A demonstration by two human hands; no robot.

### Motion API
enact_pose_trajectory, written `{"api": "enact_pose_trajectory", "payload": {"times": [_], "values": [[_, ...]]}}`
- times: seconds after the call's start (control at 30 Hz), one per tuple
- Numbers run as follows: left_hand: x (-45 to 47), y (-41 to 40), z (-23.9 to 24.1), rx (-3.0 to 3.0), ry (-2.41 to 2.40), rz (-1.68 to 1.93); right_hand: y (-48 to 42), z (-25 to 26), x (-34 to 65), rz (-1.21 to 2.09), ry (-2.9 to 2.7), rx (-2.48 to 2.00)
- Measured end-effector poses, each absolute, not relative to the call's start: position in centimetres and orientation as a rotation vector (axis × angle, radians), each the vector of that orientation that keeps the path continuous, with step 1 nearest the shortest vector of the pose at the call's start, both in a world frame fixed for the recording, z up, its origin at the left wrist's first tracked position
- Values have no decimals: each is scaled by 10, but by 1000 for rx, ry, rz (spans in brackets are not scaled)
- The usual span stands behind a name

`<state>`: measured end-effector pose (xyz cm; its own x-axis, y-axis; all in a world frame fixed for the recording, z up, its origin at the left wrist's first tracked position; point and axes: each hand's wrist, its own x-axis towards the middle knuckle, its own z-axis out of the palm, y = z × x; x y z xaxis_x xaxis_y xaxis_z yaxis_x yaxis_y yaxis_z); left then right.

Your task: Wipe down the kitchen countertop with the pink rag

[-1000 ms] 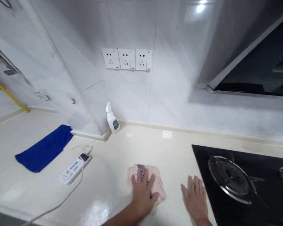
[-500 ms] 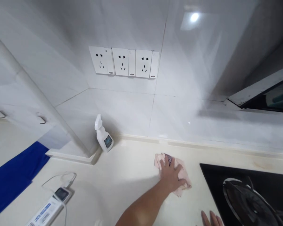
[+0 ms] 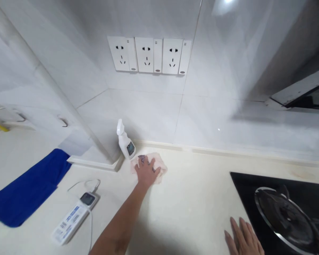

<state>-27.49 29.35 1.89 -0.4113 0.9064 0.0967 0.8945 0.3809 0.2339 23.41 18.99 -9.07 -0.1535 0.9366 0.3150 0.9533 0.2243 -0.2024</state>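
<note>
the left hand (image 3: 146, 171) has slid the pink cloth (image 3: 160, 165) leftward across the table (image 3: 196, 198), now just beside the spray bottle (image 3: 125, 143); its fingers are spread, pressing the cloth flat. the right hand (image 3: 243, 239) lies flat, fingers spread, near the gas hob (image 3: 281, 212).

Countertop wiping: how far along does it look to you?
Done: the countertop between the hands looks bare and unmarked, so it has probably been wiped. In hand: the left hand presses a pink cloth flat by the back wall, next to the spray bottle; the right hand rests flat near the hob. Left, likely: the stretch under the power strip and blue cloth, and a faint brownish mark behind the hob.
</note>
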Motion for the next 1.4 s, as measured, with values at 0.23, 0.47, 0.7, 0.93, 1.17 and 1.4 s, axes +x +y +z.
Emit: {"api": "enact_pose_trajectory", "payload": {"times": [0.23, 0.47, 0.7, 0.93, 1.17, 1.4], "values": [[-300, 216, 27, 1385, 2853, 365, 186, -82, 217, -114, -2119, -1812], [-194, 256, 21, 1578, 2614, 344, 187, -80, 215, -127, -2139, -1821], [-39, 260, 14, 2092, 1921, 351, 189, -75, 220, -136, -2145, -1825], [-60, 98, -15, 2382, 1550, 423, 186, -75, 226, -123, -2175, -1742], [-181, 28, -42, 2359, 2040, 440, 185, -82, 221, -106, -2140, -1818], [-185, 123, 0, 2073, 2187, 412, 186, -74, 216, -123, -2136, -1847]]}}
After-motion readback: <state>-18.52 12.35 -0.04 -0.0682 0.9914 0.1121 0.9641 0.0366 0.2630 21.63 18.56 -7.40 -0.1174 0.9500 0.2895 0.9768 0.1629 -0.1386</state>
